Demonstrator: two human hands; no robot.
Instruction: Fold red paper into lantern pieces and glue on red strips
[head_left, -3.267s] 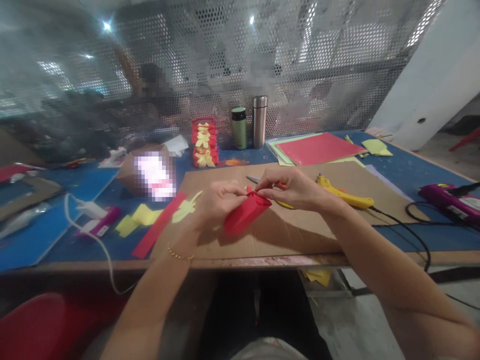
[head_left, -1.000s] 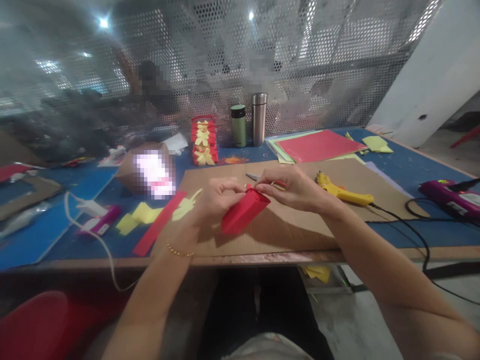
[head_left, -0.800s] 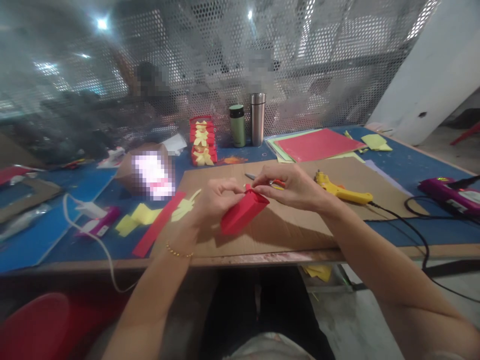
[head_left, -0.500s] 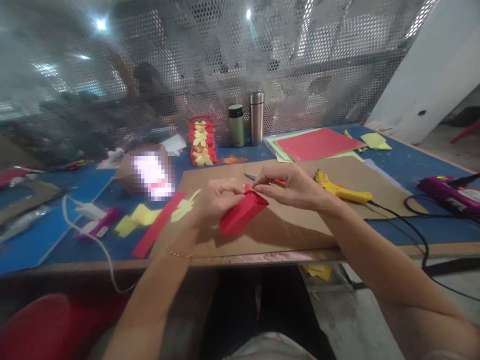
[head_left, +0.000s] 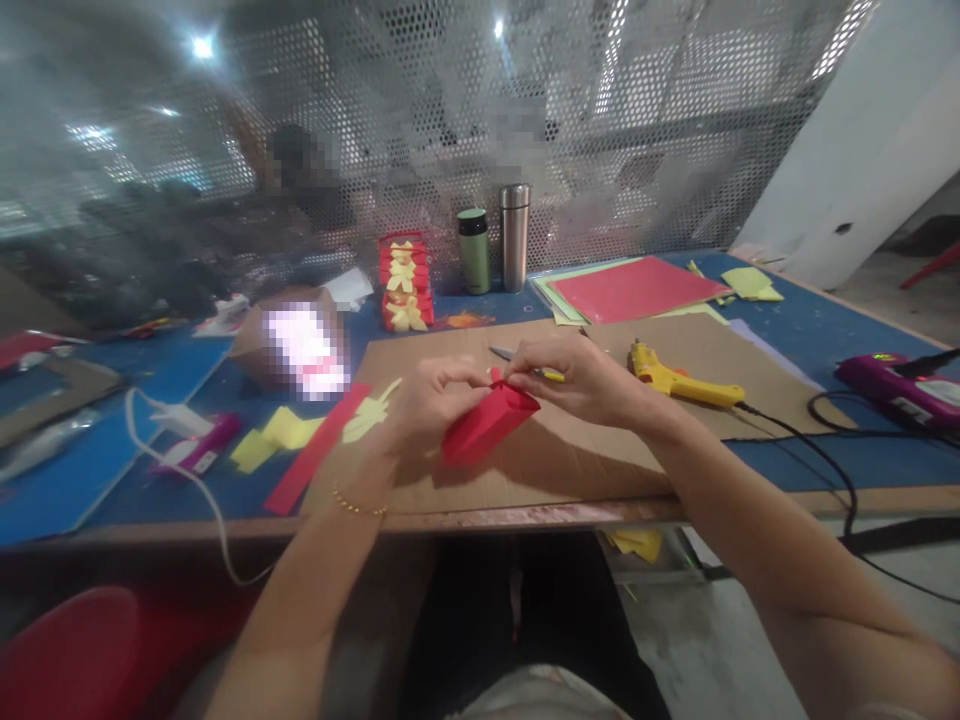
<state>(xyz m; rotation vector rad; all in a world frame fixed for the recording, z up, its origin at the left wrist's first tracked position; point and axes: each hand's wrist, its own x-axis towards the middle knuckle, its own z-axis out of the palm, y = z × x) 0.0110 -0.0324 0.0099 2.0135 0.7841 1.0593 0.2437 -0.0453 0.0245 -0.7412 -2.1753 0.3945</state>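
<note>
A folded red paper box (head_left: 487, 428) is held tilted above the cardboard sheet (head_left: 592, 470), its narrow end turned toward the right. My left hand (head_left: 442, 400) is closed on its upper left edge. My right hand (head_left: 570, 375) pinches the top edge near the right end, thumb and fingertips together. Behind the hands lie scissors (head_left: 501, 352), mostly hidden by my right hand. A pale yellow paper bow (head_left: 367, 415) and a red paper strip (head_left: 319, 450) rest to the left of my left wrist.
A yellow glue gun (head_left: 686, 386) with a black cord lies on the cardboard at right. Behind stand a green cup (head_left: 473, 252), a steel flask (head_left: 514, 238) and red paper pieces with yellow bows (head_left: 405, 285). Red sheets (head_left: 637, 287) lie back right; a lit phone (head_left: 307, 350) stands left.
The hands and the red paper box stay almost in place. My right hand has shifted very slightly, and its fingers now cover the scissors' handle a little differently.
</note>
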